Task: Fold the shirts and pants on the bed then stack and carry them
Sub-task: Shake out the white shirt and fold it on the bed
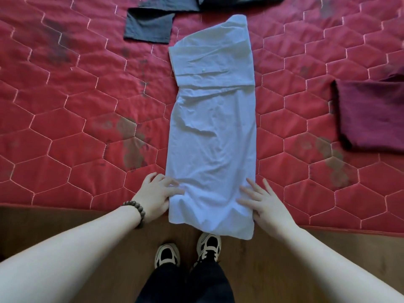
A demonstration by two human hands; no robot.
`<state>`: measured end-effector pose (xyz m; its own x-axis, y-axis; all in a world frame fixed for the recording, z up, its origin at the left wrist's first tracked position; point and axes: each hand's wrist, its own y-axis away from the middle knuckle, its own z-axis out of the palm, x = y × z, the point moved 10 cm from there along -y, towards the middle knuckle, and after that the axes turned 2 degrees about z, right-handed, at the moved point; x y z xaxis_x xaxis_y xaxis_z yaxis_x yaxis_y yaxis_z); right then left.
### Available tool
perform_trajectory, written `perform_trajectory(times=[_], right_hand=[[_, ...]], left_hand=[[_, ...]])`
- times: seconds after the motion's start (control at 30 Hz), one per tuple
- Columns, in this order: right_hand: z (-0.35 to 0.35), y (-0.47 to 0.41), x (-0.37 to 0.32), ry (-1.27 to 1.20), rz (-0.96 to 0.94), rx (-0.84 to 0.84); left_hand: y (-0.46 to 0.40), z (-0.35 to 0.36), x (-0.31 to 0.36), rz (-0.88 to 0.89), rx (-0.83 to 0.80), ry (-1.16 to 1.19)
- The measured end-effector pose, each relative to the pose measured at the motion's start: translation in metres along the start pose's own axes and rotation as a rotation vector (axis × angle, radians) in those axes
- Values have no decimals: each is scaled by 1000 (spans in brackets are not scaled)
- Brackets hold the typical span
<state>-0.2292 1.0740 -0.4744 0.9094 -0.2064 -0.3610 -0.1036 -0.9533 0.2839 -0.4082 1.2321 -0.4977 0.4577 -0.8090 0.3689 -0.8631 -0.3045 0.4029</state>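
Observation:
A pale blue shirt (212, 119), folded into a long narrow strip, lies lengthwise on the red quilted bed (76, 119), its near end hanging a little over the bed's edge. My left hand (156, 194), with a bead bracelet on the wrist, touches the shirt's near left edge with its fingertips. My right hand (264, 204) rests with spread fingers on the near right corner of the shirt. Neither hand grips the cloth.
A folded maroon garment (369, 117) lies on the bed at the right. A dark grey garment (150, 25) lies at the far side, partly cut off by the frame. Below the bed's edge are the wooden floor (65, 219) and my shoes (188, 250).

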Motion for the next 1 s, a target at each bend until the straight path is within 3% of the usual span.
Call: perform_trajectory(times=[0.17,0.27,0.37,0.43,0.5,0.57,0.7,0.9,1.0], right_hand=[[-56,-37,37,-682,325,-180],[-87,-79,67,-1004,501,-169],[-66,-106,100,-1279,817,-56],[-37,-109,107,-1320,978,-54],[-24,-111,115,-1272,1023,1],[-29,-116,126,-1189,1000,116],[-50,-132,144,-1066,941,266],[-61,-169,151,-1254,889,265],[-67,-178,156,-1206,883,305]], left_hand=[[-27,-61,-18,-209,-56,794],[-56,-93,-48,-392,97,930],[-88,-91,-76,-555,242,927],[-101,-72,-83,-641,217,828],[-105,-53,-86,-712,198,792],[-105,-49,-91,-755,262,843],[-123,-81,-97,-655,417,859],[-147,-103,-115,-648,488,947],[-148,-100,-125,-664,486,984]])
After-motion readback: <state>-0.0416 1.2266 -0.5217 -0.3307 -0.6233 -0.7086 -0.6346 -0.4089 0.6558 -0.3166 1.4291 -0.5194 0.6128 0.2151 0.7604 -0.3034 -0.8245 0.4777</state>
